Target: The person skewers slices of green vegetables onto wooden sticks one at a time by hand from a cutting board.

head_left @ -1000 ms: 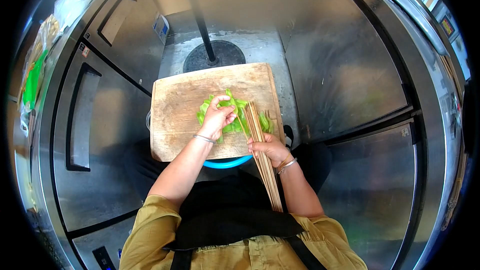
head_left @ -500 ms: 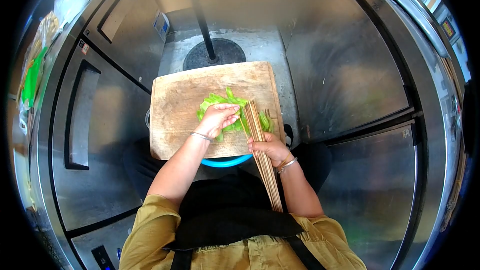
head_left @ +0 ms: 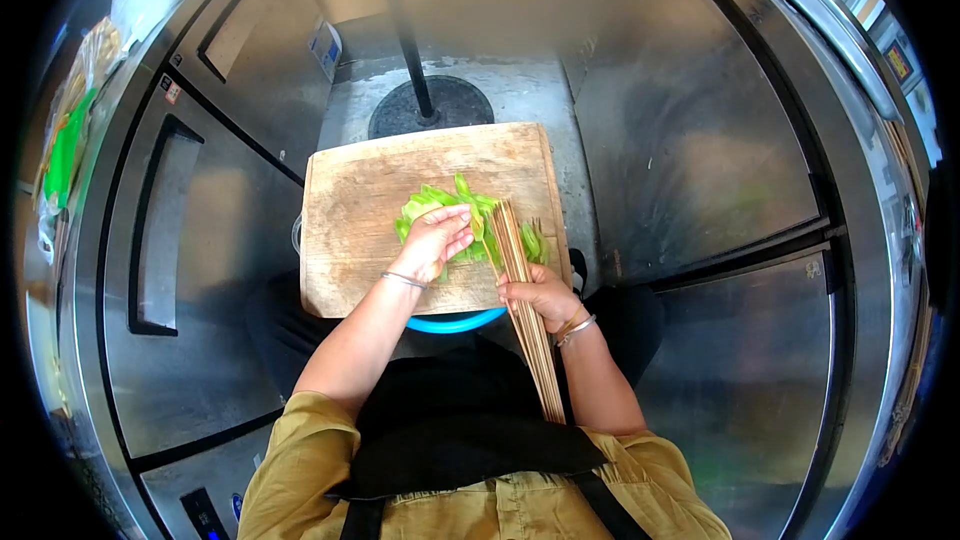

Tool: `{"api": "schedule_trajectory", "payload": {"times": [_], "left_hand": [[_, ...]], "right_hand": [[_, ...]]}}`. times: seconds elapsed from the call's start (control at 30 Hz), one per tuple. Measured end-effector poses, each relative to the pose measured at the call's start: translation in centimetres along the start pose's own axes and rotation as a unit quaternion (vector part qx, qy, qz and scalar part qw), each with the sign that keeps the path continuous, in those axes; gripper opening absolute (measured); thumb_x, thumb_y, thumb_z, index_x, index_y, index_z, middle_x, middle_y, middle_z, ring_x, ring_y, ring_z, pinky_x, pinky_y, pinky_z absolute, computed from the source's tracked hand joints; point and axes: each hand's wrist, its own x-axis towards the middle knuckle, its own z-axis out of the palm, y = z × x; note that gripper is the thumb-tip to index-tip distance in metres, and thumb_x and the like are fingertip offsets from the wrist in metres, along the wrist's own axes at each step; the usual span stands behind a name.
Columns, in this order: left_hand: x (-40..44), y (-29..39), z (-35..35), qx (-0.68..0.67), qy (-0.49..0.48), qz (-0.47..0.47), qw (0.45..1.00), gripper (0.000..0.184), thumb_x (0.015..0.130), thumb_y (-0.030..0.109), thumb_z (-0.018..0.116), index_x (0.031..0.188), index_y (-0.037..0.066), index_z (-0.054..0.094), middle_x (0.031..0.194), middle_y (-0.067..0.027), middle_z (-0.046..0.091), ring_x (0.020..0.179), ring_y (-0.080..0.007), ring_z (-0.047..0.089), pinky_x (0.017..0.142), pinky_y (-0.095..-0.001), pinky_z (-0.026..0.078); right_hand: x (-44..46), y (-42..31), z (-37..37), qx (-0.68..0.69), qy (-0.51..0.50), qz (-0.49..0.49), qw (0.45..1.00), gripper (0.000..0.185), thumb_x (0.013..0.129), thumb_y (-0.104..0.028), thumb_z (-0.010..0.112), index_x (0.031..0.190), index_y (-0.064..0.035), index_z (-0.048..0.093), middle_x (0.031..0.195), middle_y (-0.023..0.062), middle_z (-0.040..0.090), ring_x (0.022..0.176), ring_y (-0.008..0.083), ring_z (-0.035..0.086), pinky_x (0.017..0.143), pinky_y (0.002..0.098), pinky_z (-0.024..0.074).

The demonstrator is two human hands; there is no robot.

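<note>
My right hand (head_left: 541, 294) is closed around a bundle of thin bamboo skewers (head_left: 530, 325), their tips pointing away from me over the board. One skewer stands slightly apart on the bundle's left side. My left hand (head_left: 439, 240) pinches a thin green vegetable slice (head_left: 477, 225) at that skewer's upper end; the contact between slice and tip is too small to make out. Under and around both hands lies a loose pile of pale green vegetable slices (head_left: 425, 202) on the wooden cutting board (head_left: 350, 210). A few more slices show right of the bundle, beside several skewer tips.
Below the board's near edge, a blue rim (head_left: 455, 323) shows. Beyond the board stands a black pole on a round base (head_left: 400, 110). Stainless steel cabinets (head_left: 710, 120) close in on both sides, with handles on the left doors (head_left: 160, 230).
My left fingertips have shifted slightly left, and more of the green slice shows between them and the skewers. My right hand and the bundle have stayed nearly still.
</note>
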Motion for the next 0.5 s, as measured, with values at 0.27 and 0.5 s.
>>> {"api": "schedule_trajectory", "payload": {"times": [0.27, 0.5], "left_hand": [[-0.43, 0.63, 0.69, 0.028, 0.026, 0.009, 0.999, 0.017, 0.082, 0.012, 0.059, 0.099, 0.008, 0.059, 0.083, 0.0023, 0.059, 0.071, -0.0065, 0.053, 0.067, -0.0206, 0.048], [0.03, 0.67, 0.64, 0.015, 0.011, -0.005, 1.0, 0.016, 0.081, 0.015, 0.06, 0.096, 0.009, 0.061, 0.082, 0.0038, 0.058, 0.07, -0.0065, 0.053, 0.066, -0.0205, 0.048]], "right_hand": [[-0.02, 0.01, 0.06, -0.001, 0.001, 0.001, 1.0, 0.009, 0.074, -0.005, 0.063, 0.081, -0.0057, 0.058, 0.068, 0.002, 0.058, 0.056, 0.0081, 0.053, 0.051, 0.0197, 0.0432], [-0.02, 0.01, 0.04, -0.004, 0.0, -0.006, 1.0, 0.009, 0.074, -0.006, 0.063, 0.081, -0.0058, 0.058, 0.068, 0.0019, 0.058, 0.055, 0.0082, 0.053, 0.05, 0.02, 0.0433]]}}
